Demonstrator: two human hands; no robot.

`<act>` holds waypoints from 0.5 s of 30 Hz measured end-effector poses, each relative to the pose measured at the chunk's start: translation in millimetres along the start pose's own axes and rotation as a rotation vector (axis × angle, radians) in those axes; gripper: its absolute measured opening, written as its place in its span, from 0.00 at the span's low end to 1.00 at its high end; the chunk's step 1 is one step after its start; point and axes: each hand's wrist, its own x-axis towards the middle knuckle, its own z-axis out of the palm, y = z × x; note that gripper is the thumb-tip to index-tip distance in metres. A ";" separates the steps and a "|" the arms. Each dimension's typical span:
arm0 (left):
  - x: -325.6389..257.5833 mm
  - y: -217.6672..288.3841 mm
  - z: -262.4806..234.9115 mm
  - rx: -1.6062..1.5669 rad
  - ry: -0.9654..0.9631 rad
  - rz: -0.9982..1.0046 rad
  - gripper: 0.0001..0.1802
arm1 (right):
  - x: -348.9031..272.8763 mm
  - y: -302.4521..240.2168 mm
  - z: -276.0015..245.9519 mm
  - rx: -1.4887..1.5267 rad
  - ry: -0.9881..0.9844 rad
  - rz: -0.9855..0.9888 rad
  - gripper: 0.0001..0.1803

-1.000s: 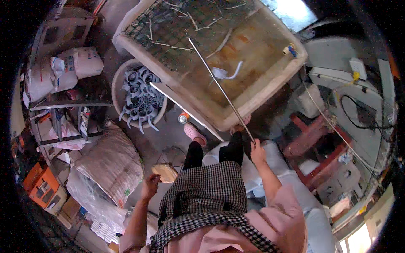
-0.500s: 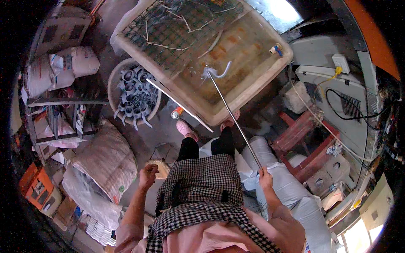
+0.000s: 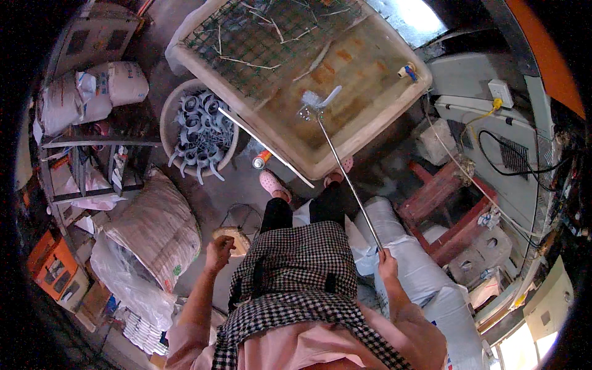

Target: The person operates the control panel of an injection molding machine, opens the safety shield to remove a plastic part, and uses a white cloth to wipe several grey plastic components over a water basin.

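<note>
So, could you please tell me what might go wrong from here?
Only the right hand grips the long metal rod, so its far end might wobble and push the pale curved piece away across the tub. Also, the orange can is close to the left pink shoe, so a careless step could knock it.

Long thin metal rod (image 3: 350, 182), slanting, lower tip beside pale grey tailed piece (image 3: 320, 102), wet, in tank (image 3: 370, 127)
</note>
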 end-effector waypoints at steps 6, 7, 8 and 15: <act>18.0 -29.2 7.0 0.002 0.034 0.053 0.13 | 41.8 -18.7 20.3 0.001 -0.006 -0.038 0.13; 14.9 -12.1 6.7 0.052 0.037 0.031 0.12 | 50.1 -25.6 26.9 0.003 0.004 -0.048 0.13; 12.7 -7.2 6.5 0.071 0.034 0.034 0.13 | 58.4 -34.7 30.5 0.004 0.010 -0.062 0.14; 22.5 -8.4 12.1 0.087 0.064 -0.016 0.12 | 142.0 -128.7 9.7 0.040 0.021 -0.227 0.13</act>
